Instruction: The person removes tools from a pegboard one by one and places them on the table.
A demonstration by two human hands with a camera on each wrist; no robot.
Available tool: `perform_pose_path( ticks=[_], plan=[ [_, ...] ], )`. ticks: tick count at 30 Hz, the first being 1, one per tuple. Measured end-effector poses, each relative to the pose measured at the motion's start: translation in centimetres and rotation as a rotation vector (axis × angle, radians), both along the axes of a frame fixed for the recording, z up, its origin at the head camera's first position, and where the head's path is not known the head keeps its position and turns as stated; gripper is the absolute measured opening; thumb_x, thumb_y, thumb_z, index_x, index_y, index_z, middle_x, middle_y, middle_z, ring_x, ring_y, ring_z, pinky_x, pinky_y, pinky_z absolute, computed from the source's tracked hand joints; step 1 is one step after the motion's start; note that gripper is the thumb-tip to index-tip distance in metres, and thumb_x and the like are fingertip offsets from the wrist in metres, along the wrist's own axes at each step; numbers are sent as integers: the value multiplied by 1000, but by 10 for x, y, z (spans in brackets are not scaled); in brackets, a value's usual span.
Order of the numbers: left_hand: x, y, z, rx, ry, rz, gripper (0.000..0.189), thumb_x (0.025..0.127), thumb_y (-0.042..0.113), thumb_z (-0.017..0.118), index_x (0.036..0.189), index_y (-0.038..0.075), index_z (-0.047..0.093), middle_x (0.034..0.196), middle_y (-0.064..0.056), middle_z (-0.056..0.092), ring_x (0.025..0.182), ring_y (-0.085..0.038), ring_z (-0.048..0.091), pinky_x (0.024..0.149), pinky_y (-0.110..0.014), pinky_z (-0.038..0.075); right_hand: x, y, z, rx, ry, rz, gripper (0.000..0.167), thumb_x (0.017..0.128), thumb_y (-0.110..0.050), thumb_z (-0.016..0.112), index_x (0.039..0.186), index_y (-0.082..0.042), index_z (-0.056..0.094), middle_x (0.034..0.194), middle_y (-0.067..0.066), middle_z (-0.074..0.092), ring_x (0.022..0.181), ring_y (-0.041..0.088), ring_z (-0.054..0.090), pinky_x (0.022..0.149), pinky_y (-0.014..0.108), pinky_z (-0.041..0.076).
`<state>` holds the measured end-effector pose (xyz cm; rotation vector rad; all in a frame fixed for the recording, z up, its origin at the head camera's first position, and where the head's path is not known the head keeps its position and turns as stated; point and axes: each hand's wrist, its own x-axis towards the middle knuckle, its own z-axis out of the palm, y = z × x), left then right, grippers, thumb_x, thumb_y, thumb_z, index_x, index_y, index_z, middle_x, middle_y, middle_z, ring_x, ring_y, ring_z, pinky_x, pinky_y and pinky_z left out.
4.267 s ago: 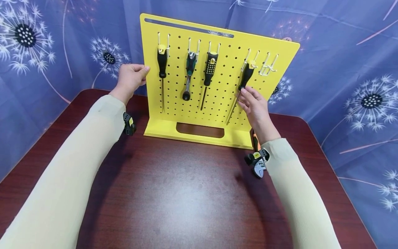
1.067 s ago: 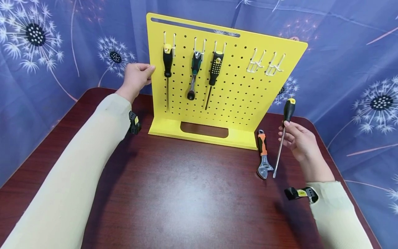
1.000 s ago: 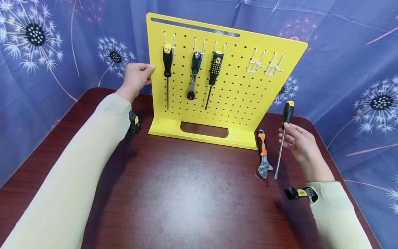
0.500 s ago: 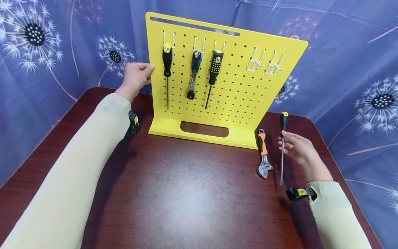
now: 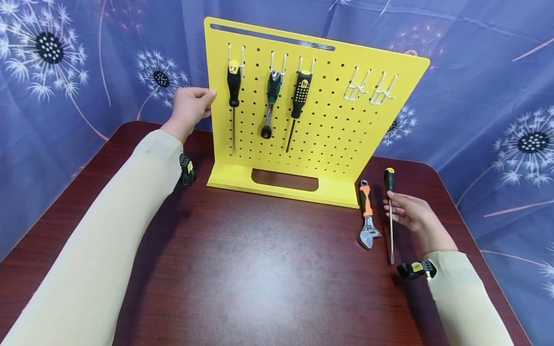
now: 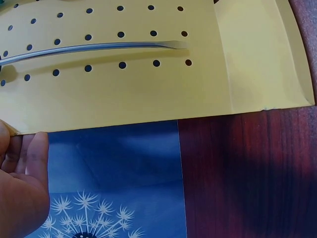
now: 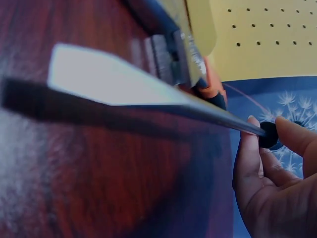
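In the head view my left hand (image 5: 190, 108) pinches the left edge of a yellow pegboard (image 5: 329, 129) between thumb and fingers. The left wrist view has the same edge at the fingertips, with a screwdriver shaft (image 6: 114, 46) crossing the board. At the right, my right hand (image 5: 411, 216) pinches a flat-blade screwdriver (image 5: 389, 180) where its black-and-yellow handle meets the shaft. Its blade tip points toward me, close over the table. Just left of it lies an adjustable wrench (image 5: 366, 216) with an orange-and-black handle. In the right wrist view the blade (image 7: 109, 79) looms large above its shadow.
On the pegboard hang a long black screwdriver (image 5: 234, 86), a green-and-black ratchet (image 5: 273, 89) and a black screwdriver with yellow dots (image 5: 300, 93). Two white hooks (image 5: 356, 90) at the right carry nothing. A dark red table (image 5: 259, 269) lies below; a blue floral curtain (image 5: 489, 72) hangs behind.
My right hand took the screwdriver off a right-hand hook, carried it right of the wrench and lowered it to the table, its handle tilting down. My left hand stays on the pegboard edge.
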<state>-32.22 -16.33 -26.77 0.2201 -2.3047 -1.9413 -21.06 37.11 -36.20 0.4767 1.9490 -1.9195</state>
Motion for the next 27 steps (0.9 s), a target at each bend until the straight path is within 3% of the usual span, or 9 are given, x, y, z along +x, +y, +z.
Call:
perform_pose_path(
  ticks=[4, 9, 16, 20, 23, 25, 27],
  plan=[
    [0, 1, 0, -14, -9, -5, 32, 102, 23, 63, 126, 4, 71, 96, 8, 53, 87, -4, 55, 72, -12, 52, 0, 2, -6, 42, -23, 10, 28, 106, -27, 57, 81, -30, 68, 78, -13, 73, 70, -1, 69, 66, 18, 59],
    [1, 2, 1, -21, -23, 1, 33, 103, 24, 63, 129, 5, 70, 99, 10, 53, 91, -3, 55, 79, -15, 54, -2, 3, -10, 78, -32, 17, 25, 106, -29, 58, 82, -31, 66, 78, -14, 70, 71, -1, 69, 67, 18, 59],
    [1, 2, 0, -25, -24, 3, 31, 102, 25, 63, 126, 7, 71, 99, 10, 54, 93, -4, 55, 81, -17, 54, -3, 5, -16, 156, -53, 8, 18, 105, -31, 59, 87, -29, 61, 78, -15, 66, 72, -1, 68, 67, 18, 59],
    [0, 3, -1, -14, -20, 4, 21, 102, 25, 64, 112, 11, 76, 95, 9, 53, 92, -5, 55, 80, -18, 53, -4, 3, -18, 188, -62, 7, 23, 104, -29, 59, 82, -32, 63, 77, -15, 66, 71, -1, 68, 66, 18, 59],
    [-1, 2, -1, -1, -15, 4, 16, 101, 26, 65, 97, 15, 75, 92, 7, 51, 89, -7, 52, 83, -21, 53, -6, 1, -17, 230, -59, 2, 10, 104, -29, 59, 101, -22, 66, 76, -16, 66, 70, -2, 67, 66, 18, 59],
    [-1, 2, -1, 9, -19, 7, 16, 101, 26, 65, 95, 16, 75, 92, 7, 51, 88, -7, 51, 88, -23, 54, -7, -1, -16, 259, -57, 2, 31, 104, -30, 59, 129, -12, 59, 76, -18, 64, 70, -2, 67, 67, 19, 60],
    [-1, 2, -1, 8, -26, 8, 15, 101, 26, 65, 97, 16, 75, 93, 7, 51, 87, -7, 50, 92, -25, 55, -7, -3, -15, 283, -57, 10, 58, 105, -30, 57, 152, -2, 38, 76, -19, 63, 71, -2, 66, 67, 19, 60]
  ],
)
